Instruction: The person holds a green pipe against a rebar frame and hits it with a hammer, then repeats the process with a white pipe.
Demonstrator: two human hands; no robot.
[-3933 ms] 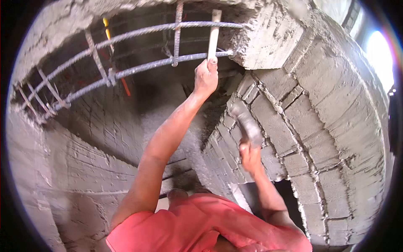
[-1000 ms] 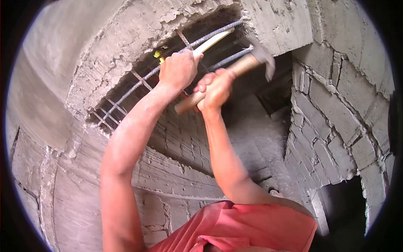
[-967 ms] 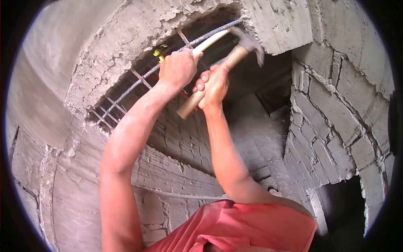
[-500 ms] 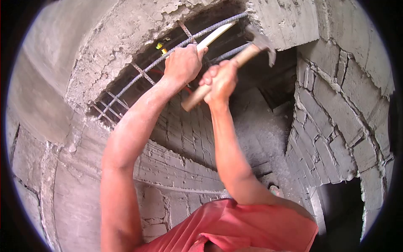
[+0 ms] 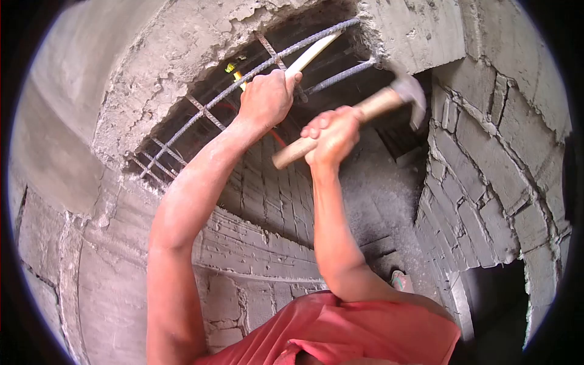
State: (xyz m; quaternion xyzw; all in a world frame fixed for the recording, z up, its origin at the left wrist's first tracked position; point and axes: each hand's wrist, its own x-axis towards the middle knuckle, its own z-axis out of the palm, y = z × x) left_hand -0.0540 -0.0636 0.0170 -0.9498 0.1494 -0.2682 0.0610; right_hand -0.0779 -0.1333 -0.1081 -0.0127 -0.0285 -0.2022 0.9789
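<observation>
My left hand (image 5: 266, 100) is closed around a pale, slightly curved rod or pipe (image 5: 313, 53) beside the crossed steel bars (image 5: 213, 99) in a rough opening in the concrete. My right hand (image 5: 333, 135) grips the wooden handle of a claw hammer (image 5: 378, 104). The hammer's metal head, a little blurred, is up and to the right, below the opening's right edge. A yellow piece (image 5: 238, 76) shows behind the bars, just left of my left hand. The pipe's lower end is hidden in my fist.
Broken concrete (image 5: 152, 79) frames the opening. Block wall (image 5: 480, 158) with mortar joints stands at the right, and more blockwork (image 5: 261, 243) lies below. A dark doorway-like gap (image 5: 496, 304) is at the lower right. A foot in a sandal (image 5: 399, 280) shows on the floor.
My right hand and the hammer have moved down and to the right, away from the pipe and bars. My left hand stays closed on the pipe in nearly the same place.
</observation>
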